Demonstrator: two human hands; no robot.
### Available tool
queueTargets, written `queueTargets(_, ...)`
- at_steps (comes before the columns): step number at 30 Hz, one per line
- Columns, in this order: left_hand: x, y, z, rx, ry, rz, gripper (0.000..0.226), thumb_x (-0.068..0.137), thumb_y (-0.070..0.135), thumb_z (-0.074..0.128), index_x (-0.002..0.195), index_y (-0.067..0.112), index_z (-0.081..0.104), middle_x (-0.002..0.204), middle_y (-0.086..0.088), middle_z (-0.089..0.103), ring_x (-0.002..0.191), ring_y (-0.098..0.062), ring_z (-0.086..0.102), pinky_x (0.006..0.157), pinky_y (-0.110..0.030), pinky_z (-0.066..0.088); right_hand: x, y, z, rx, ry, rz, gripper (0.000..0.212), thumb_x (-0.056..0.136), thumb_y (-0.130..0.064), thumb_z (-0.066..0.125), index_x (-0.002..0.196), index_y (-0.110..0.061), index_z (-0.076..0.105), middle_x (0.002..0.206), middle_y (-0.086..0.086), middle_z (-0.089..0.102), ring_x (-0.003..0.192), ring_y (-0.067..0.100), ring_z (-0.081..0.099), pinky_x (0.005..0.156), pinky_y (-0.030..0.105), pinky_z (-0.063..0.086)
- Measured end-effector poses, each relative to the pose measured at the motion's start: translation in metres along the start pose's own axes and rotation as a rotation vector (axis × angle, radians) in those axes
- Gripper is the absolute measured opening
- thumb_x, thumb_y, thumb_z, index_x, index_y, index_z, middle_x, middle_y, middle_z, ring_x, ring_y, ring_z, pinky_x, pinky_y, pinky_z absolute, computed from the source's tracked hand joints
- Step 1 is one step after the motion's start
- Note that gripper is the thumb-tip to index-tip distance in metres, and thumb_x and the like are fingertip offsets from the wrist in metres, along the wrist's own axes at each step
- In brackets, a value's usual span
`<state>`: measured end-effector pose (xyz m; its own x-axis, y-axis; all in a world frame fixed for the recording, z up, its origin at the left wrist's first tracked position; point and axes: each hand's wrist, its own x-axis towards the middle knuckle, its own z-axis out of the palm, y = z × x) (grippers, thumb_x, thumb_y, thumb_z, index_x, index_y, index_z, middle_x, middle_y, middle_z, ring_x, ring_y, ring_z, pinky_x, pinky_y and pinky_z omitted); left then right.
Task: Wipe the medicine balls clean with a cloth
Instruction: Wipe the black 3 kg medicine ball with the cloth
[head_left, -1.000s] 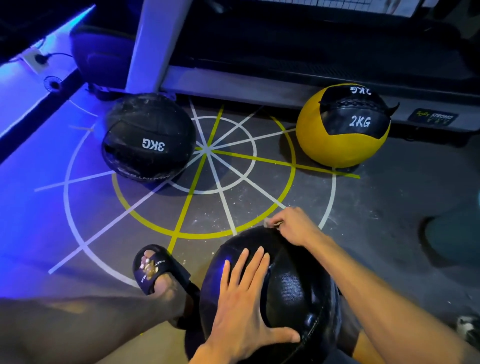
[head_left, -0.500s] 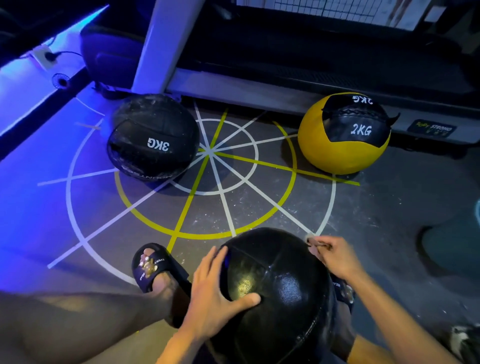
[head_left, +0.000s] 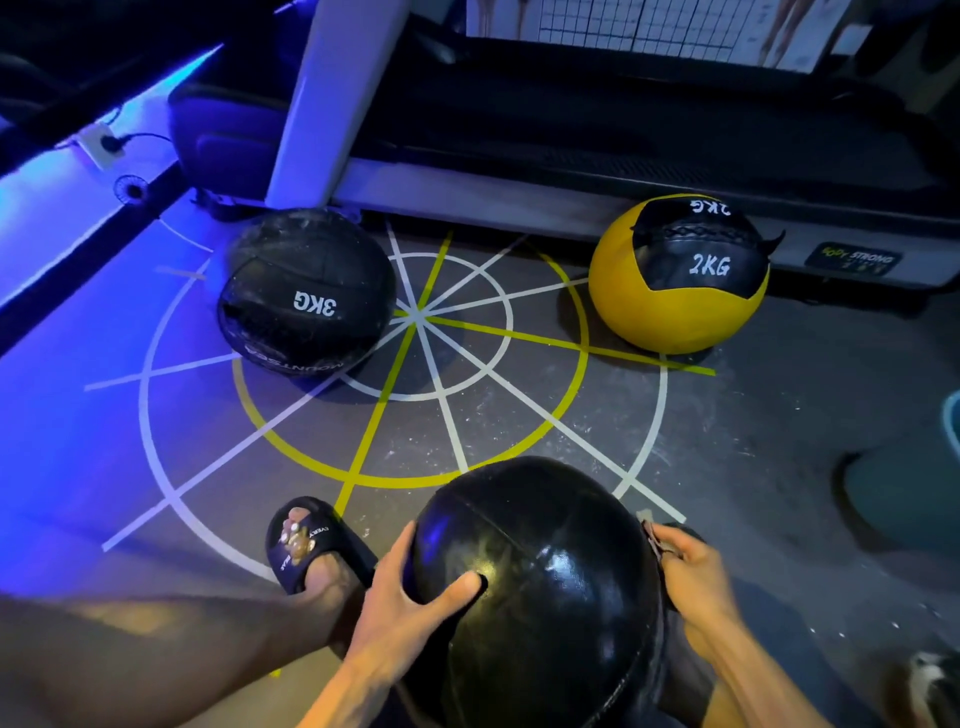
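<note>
A shiny black medicine ball (head_left: 545, 577) sits low in front of me. My left hand (head_left: 405, 603) grips its left side, thumb pressed on the top surface. My right hand (head_left: 691, 577) is at the ball's right side and pinches a small dark cloth (head_left: 652, 535) against it; most of the cloth is hidden. Farther off, a dusty black 3KG ball (head_left: 306, 296) rests at the left of the floor markings. A yellow and black 2KG ball (head_left: 680, 275) rests at the right.
My left foot in a black slide sandal (head_left: 306, 545) is planted beside the near ball. A treadmill base (head_left: 571, 208) runs across the back behind both far balls. A dark rounded object (head_left: 904, 499) lies at the right. White and yellow lines (head_left: 415, 317) mark the floor.
My left hand slid from the ball's top down to its left side. My right hand moved with the cloth from the ball's far top down its right side.
</note>
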<state>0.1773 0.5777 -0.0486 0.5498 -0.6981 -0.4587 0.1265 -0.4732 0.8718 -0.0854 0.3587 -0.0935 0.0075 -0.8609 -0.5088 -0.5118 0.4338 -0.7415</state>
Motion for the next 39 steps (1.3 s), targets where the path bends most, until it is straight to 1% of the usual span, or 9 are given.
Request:
queueTargets(4,0.01,0.033,-0.008,0.19,0.017,0.178,0.117,0.049,0.079,0.089,0.15,0.043,0.042,0.147,0.016,0.053,0.136,-0.009,0.05,0.116,-0.046,0.04,0.007,-0.001,0.012,0.11,0.045,0.032,0.052,0.091,0.007,0.051,0.097,-0.037,0.078,0.107,-0.005,0.076,0.1,0.019,0.071,0.1,0.044,0.055)
queueTargets(16,0.098,0.098,-0.032,0.61,-0.086,0.252,0.133,0.045,0.102,0.062,0.158,0.042,0.024,0.167,0.007,0.023,0.153,-0.019,0.02,0.125,-0.045,0.023,0.0,-0.039,0.067,0.455,-0.021,0.153,0.037,0.1,0.01,0.048,0.116,-0.014,0.071,0.088,0.005,0.078,0.071,0.011,0.072,0.061,0.026,0.057)
queueTargets(20,0.098,0.082,-0.035,0.589,-0.075,0.267,0.128,0.051,0.1,0.062,0.159,0.046,0.019,0.169,0.014,0.014,0.156,-0.013,0.009,0.126,-0.044,0.018,0.011,-0.043,0.058,0.339,0.038,0.03,0.028,0.1,-0.007,0.061,0.109,-0.027,0.077,0.093,0.003,0.079,0.086,0.019,0.073,0.09,0.042,0.059)
queueTargets(23,0.092,0.074,-0.031,0.589,-0.06,0.288,0.127,0.052,0.101,0.06,0.159,0.048,0.017,0.168,0.021,0.009,0.157,-0.013,0.004,0.127,-0.047,0.016,0.015,-0.072,0.056,0.345,0.08,-0.064,0.027,0.102,-0.011,0.058,0.121,-0.025,0.071,0.079,0.003,0.074,0.078,0.017,0.066,0.086,0.036,0.055)
queueTargets(28,0.076,0.063,-0.019,0.619,-0.019,0.315,0.125,0.055,0.103,0.056,0.159,0.051,0.012,0.168,0.026,-0.001,0.156,-0.007,-0.009,0.128,-0.048,0.01,0.005,-0.115,0.071,0.076,0.004,-0.174,0.034,0.105,-0.011,0.049,0.129,-0.027,0.068,0.131,-0.002,0.066,0.123,0.018,0.059,0.102,0.03,0.046)
queueTargets(30,0.073,0.064,-0.016,0.626,-0.018,0.317,0.125,0.054,0.104,0.054,0.158,0.052,0.01,0.167,0.027,-0.003,0.156,-0.007,-0.011,0.128,-0.048,0.007,-0.002,-0.132,0.078,-0.035,0.056,-0.21,0.035,0.106,-0.012,0.048,0.132,-0.026,0.067,0.132,-0.004,0.066,0.116,0.017,0.062,0.089,0.02,0.045)
queueTargets(33,0.074,0.065,-0.012,0.65,-0.014,0.319,0.124,0.054,0.104,0.053,0.158,0.052,0.01,0.166,0.027,-0.005,0.156,-0.008,-0.011,0.128,-0.047,0.005,-0.036,-0.164,0.104,-0.141,0.085,-0.484,0.041,0.102,-0.006,0.049,0.129,-0.029,0.068,0.121,-0.006,0.071,0.086,0.017,0.07,0.07,0.019,0.052)
queueTargets(36,0.076,0.058,-0.014,0.673,0.012,0.343,0.125,0.055,0.104,0.048,0.16,0.045,0.015,0.167,0.023,-0.002,0.157,-0.009,-0.008,0.128,-0.051,0.008,-0.072,-0.158,0.14,-0.305,-0.156,-1.048,0.041,0.096,0.0,0.049,0.127,-0.019,0.069,0.13,-0.002,0.067,0.124,0.015,0.06,0.11,0.029,0.042)
queueTargets(39,0.072,0.055,-0.014,0.636,0.008,0.35,0.12,0.056,0.103,0.054,0.157,0.05,0.015,0.167,0.025,-0.001,0.157,-0.006,-0.009,0.128,-0.052,0.009,-0.057,-0.142,0.129,-0.471,-0.243,-1.22,0.045,0.098,-0.014,0.04,0.135,-0.021,0.063,0.144,-0.003,0.059,0.143,0.016,0.044,0.123,0.037,0.024)
